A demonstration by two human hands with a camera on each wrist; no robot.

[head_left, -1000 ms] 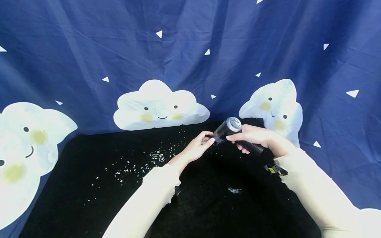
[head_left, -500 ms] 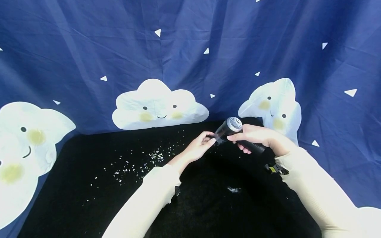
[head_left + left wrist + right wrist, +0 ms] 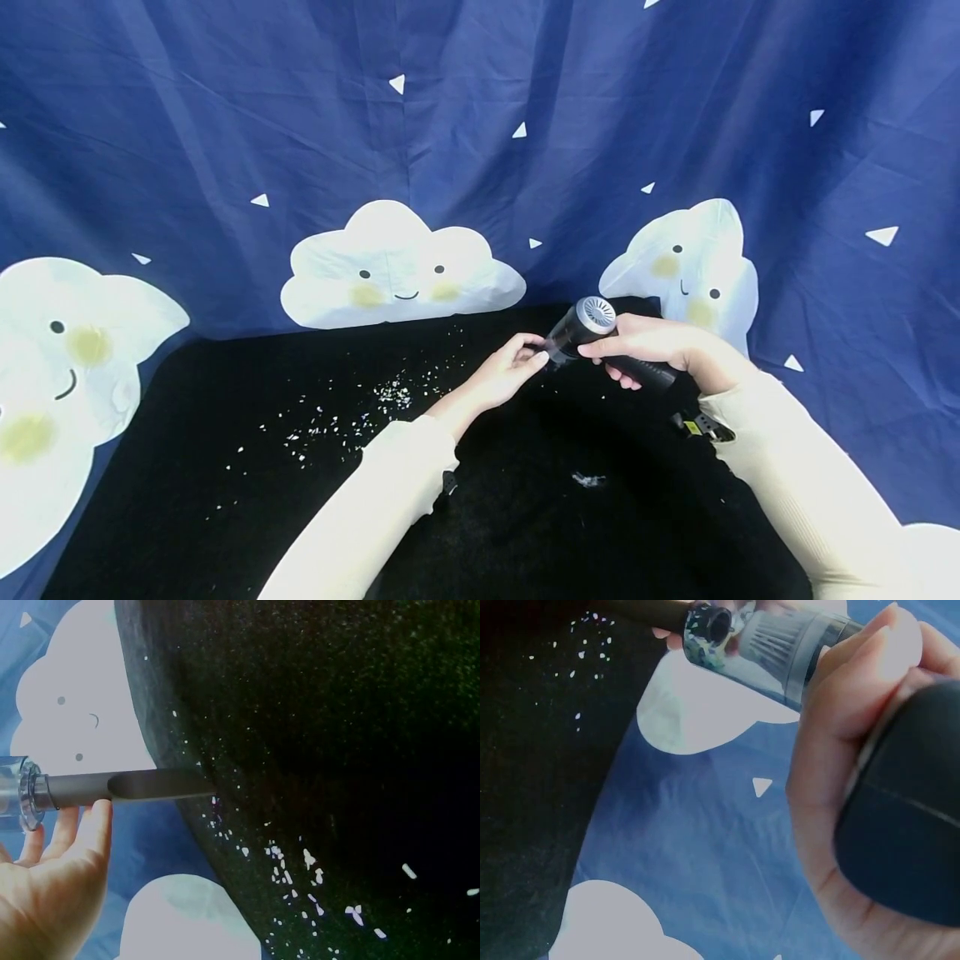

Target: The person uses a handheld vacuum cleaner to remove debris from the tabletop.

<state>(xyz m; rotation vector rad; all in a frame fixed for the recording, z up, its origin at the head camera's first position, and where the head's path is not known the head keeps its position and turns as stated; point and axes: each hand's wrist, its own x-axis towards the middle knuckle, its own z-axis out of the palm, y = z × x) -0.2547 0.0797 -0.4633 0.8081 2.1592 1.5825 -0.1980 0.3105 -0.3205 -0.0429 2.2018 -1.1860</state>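
A black handheld vacuum cleaner (image 3: 567, 330) with a silver vented end is held over the black surface. My right hand (image 3: 648, 340) grips its handle, fingers wrapped round. My left hand (image 3: 508, 367) holds the front by the dark slanted nozzle (image 3: 150, 786), thumb and fingers about it. In the right wrist view, the clear dust cup (image 3: 742, 656) shows a ribbed pale filter and white bits inside. The nozzle tip overlaps the surface in the left wrist view. White flakes (image 3: 393, 393) lie scattered left of my left hand.
The black-covered table (image 3: 225, 375) runs back to a blue curtain (image 3: 465, 108) printed with white clouds. A pale smudge (image 3: 588, 481) marks the cloth near the front. More loose flakes (image 3: 303, 442) spread toward the left.
Both hands and the vacuum cleaner have shifted slightly to the right, while the head view has turned a little. The holds stay the same.
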